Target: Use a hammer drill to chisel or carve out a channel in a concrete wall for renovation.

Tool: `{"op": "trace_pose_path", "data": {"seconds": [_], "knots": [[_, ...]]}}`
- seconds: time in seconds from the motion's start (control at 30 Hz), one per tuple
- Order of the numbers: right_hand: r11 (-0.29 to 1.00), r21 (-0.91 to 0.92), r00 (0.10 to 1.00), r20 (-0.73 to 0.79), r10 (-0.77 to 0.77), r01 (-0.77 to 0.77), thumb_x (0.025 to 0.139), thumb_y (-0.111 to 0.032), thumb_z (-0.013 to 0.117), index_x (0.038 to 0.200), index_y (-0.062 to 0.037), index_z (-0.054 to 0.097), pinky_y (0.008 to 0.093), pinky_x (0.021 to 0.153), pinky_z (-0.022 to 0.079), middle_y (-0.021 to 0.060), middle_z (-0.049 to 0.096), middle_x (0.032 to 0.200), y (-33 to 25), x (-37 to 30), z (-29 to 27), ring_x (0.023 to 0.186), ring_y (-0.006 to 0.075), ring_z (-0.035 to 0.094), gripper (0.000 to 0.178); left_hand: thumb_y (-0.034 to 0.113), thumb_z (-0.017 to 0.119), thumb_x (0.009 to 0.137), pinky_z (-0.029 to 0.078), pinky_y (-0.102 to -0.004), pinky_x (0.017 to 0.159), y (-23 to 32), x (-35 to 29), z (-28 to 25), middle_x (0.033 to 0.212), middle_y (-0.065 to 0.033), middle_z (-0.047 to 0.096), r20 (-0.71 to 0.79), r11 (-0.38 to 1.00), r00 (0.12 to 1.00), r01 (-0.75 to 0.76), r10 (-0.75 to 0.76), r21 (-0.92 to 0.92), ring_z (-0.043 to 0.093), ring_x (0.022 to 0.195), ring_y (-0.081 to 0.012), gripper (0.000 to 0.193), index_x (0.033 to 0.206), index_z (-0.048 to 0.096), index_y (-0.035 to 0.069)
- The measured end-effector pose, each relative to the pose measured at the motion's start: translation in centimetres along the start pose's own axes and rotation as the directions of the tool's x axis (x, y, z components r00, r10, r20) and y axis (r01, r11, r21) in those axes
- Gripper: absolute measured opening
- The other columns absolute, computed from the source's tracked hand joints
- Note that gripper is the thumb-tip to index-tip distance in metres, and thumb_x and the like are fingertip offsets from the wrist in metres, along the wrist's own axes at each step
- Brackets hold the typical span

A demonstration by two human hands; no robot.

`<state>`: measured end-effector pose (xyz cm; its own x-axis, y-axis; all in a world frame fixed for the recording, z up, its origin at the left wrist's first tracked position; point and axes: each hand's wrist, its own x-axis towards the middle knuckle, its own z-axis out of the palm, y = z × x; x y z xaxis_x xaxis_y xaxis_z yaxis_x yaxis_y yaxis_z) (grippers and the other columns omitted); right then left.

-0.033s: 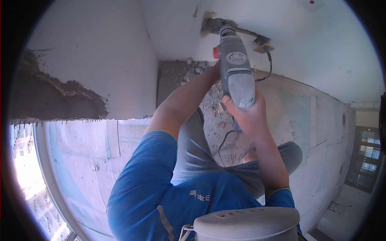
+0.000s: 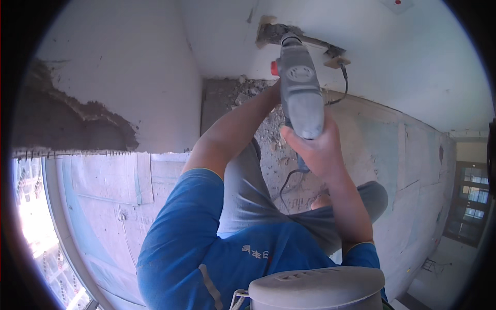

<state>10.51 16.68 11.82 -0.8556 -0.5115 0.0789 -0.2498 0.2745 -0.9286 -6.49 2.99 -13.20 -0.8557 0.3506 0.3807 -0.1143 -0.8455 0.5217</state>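
A dusty grey hammer drill (image 2: pixel 302 98) with a red knob on its left side points away from me. Its front end meets a rough, chipped-out patch (image 2: pixel 274 34) in the white wall. My right hand (image 2: pixel 321 150) is closed round the rear grip, the thumb along the left side of the housing. My left forearm reaches up to the tool's left side, where my left hand (image 2: pixel 275 94) is mostly hidden behind the body; its fingers do not show. From the grip's lower end a dark cord (image 2: pixel 289 183) curves down toward the floor.
A narrow groove runs right from the patch to a socket box (image 2: pixel 336 61) with a plugged-in black cable (image 2: pixel 345 85). Broken rubble (image 2: pixel 268 134) lies on the floor below. At left, a wall panel has a torn, ragged edge (image 2: pixel 98 124). My bent legs flank the rubble.
The drill and both hands have shifted very slightly left in the view. My grip looks the same.
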Motion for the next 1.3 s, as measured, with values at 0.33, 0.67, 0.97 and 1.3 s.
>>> {"op": "trace_pose_path", "data": {"seconds": [0.33, 0.67, 0.97, 1.3], "knots": [[0.987, -0.049, 0.884, 0.439, 0.161, -0.155, 0.063, -0.030, 0.075, 0.086, 0.0073, 0.063, 0.0321, 0.074, 0.051, 0.0185, 0.064, 0.085, -9.1, 8.1, 4.6, 0.082, 0.0271, 0.064, 0.046, 0.017, 0.062, 0.079, 0.049, -0.0404, 0.073, 7.5, 2.6, 8.2, 0.062, -0.0005, 0.053, -0.270, 0.958, 0.937, 0.260, -0.221, 0.119, 0.055, 0.063, -0.0173, 0.016, 0.069, 0.051, 0.010], [0.989, 0.087, 0.929, 0.363, 0.079, -0.119, 0.064, -0.026, 0.071, 0.077, 0.0069, 0.066, 0.0337, 0.071, 0.053, 0.0173, 0.066, 0.076, -9.4, 11.4, 7.7, 0.076, 0.0287, 0.066, 0.036, 0.014, 0.055, 0.081, 0.042, -0.0373, 0.075, 9.5, 3.1, 10.4, 0.058, 0.0044, 0.045, -0.415, 0.975, 0.882, 0.193, -0.223, -0.114, 0.049, 0.059, -0.0117, 0.021, 0.064, 0.044, 0.014], [0.992, 0.070, 0.886, 0.460, 0.062, -0.106, 0.064, -0.025, 0.070, 0.077, 0.0071, 0.066, 0.0340, 0.071, 0.053, 0.0180, 0.066, 0.076, -8.8, 11.8, 7.8, 0.077, 0.0288, 0.066, 0.034, 0.012, 0.054, 0.080, 0.042, -0.0367, 0.073, 9.5, 2.1, 9.6, 0.058, 0.0046, 0.046, -0.472, 0.991, 0.874, 0.075, -0.117, -0.107, 0.049, 0.057, -0.0116, 0.018, 0.064, 0.045, 0.013], [0.990, 0.088, 0.839, 0.542, 0.045, -0.110, 0.064, -0.020, 0.066, 0.073, 0.0070, 0.066, 0.0344, 0.070, 0.053, 0.0205, 0.065, 0.073, -8.4, 12.2, 6.3, 0.077, 0.0290, 0.067, 0.029, 0.012, 0.055, 0.077, 0.041, -0.0379, 0.072, 8.7, 2.9, 9.6, 0.058, 0.0039, 0.046, -0.512, 0.994, 0.854, 0.055, -0.094, -0.090, 0.049, 0.058, -0.0122, 0.014, 0.066, 0.046, 0.013]]}}
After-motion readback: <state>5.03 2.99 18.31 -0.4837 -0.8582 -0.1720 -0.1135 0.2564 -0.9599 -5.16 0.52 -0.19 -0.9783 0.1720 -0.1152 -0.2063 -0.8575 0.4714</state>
